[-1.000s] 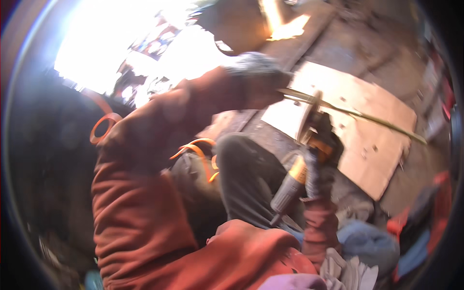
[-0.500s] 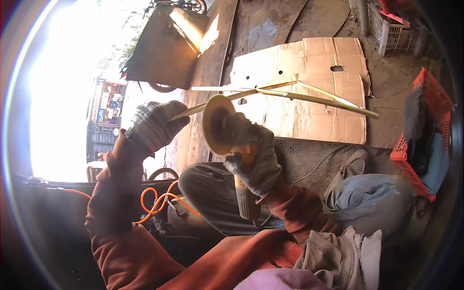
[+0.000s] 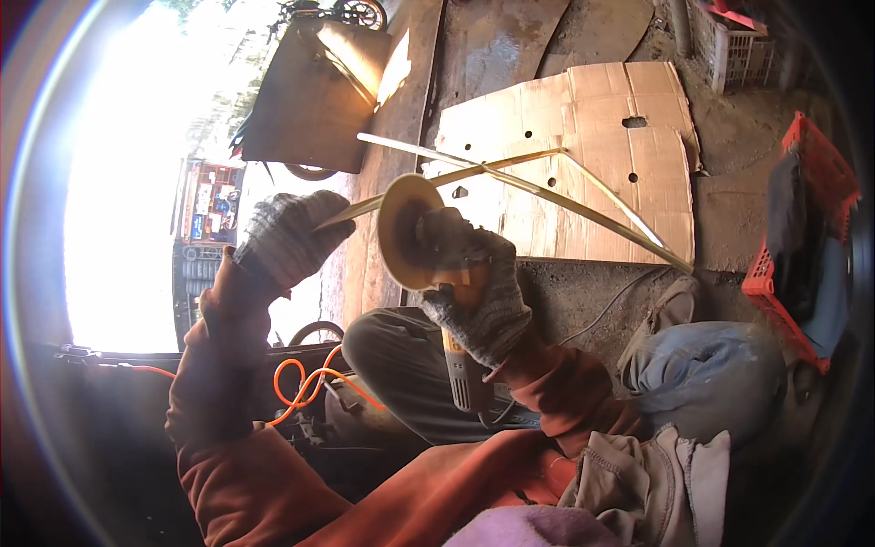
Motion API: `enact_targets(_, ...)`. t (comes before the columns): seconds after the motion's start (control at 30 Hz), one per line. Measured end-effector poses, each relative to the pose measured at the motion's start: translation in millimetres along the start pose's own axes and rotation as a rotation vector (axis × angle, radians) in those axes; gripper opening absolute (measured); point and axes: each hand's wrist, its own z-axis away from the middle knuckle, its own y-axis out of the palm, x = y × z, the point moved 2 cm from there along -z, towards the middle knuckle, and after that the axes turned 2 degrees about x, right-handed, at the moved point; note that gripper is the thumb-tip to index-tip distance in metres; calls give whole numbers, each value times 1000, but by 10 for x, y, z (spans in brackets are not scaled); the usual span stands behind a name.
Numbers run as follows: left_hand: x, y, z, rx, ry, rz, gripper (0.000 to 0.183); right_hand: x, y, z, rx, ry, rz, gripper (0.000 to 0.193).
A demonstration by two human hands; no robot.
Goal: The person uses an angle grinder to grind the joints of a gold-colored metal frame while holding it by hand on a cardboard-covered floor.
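Observation:
My gloved left hand (image 3: 292, 235) is closed round one end of a thin metal frame (image 3: 583, 211), made of long bars that cross and meet at angles. My gloved right hand (image 3: 488, 301) grips a yellow and grey angle grinder (image 3: 459, 372) by its body. The grinder's round tan disc (image 3: 394, 239) faces left and stands up in front of the bar, close to my left hand. Whether the disc touches the metal cannot be made out. The far part of the frame extends over a flat cardboard sheet (image 3: 547, 109).
At right stands a red plastic crate (image 3: 761, 283) with dark and blue things in it. A pale crate (image 3: 743, 59) is at the far right. A grey cord (image 3: 612, 305) runs along the floor, and an orange hose (image 3: 314, 383) loops at left. A dark board (image 3: 305, 100) leans at far left.
The metal frame has tilted: its left bar end went up and its right end came down and nearer. Both hands keep their hold, almost in the same places.

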Motion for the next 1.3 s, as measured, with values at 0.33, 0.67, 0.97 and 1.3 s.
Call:
enact_targets(0.33,-130,66,-116,14,-16,48,23,-468,-242,73,-239,421,-620,74)
enact_targets(0.67,-134,-10,-163,20,-3,-15,26,-117,-162,-11,-168,176,-128,75)
enact_targets(0.97,58,84,-169,-151,226,-12,21,58,-125,-36,33,25,44,74)
enact_targets(1.3,-69,13,-149,-48,227,-116,17,-466,-220,5,-181,204,70,64)
